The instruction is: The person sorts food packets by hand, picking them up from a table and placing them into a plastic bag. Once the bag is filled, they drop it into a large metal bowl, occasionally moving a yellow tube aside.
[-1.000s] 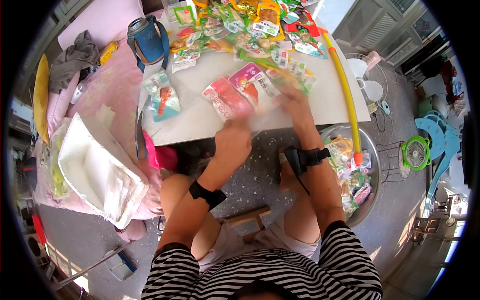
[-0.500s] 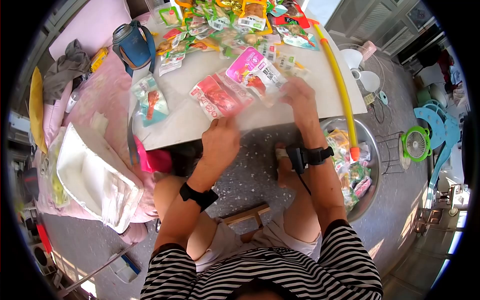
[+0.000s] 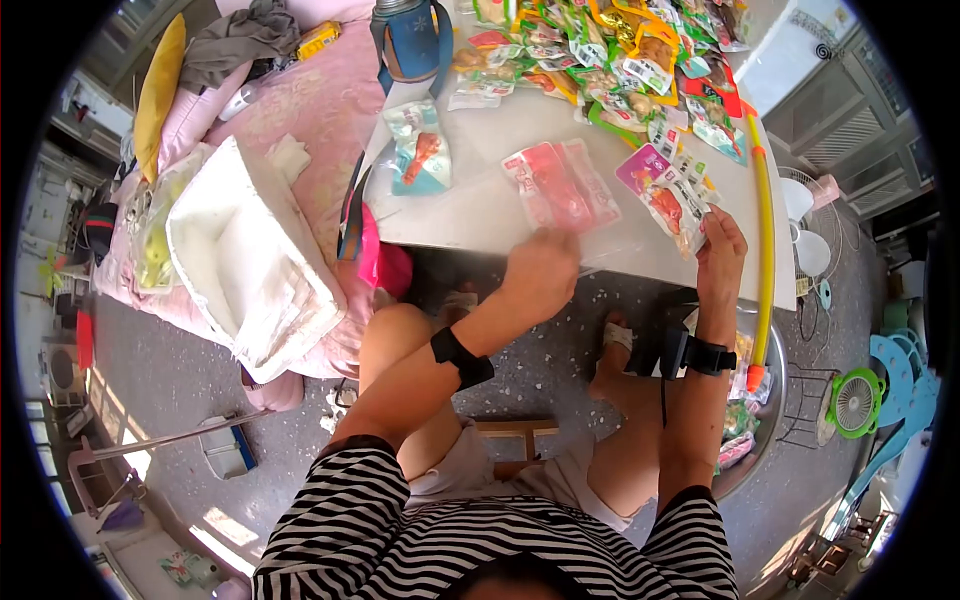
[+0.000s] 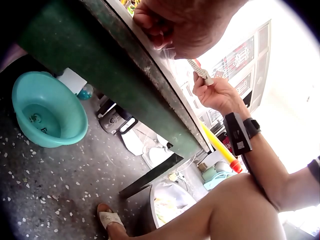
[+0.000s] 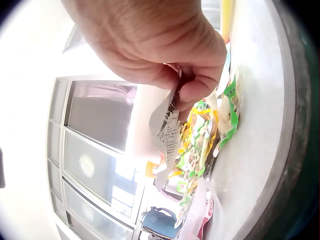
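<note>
My right hand pinches the lower edge of a purple-and-white food pouch, raised over the table's front right part. In the right wrist view this pouch appears edge-on between thumb and fingers. The left hand, blurred, has its fingers curled at the table's front edge. A bit of clear plastic shows at its fingertips in the left wrist view. Just beyond that hand, a red-and-pink pouch lies on the white tabletop. A teal-and-white pouch lies farther left.
Several colourful pouches are heaped at the table's back. A yellow tube runs along its right edge, above a metal basin holding more pouches. On the left stand a blue flask and a white foam box.
The right hand has drawn the purple-and-white pouch rightward, away from the red-and-pink one. The left hand stays near the red-and-pink pouch. The head view has swung left.
</note>
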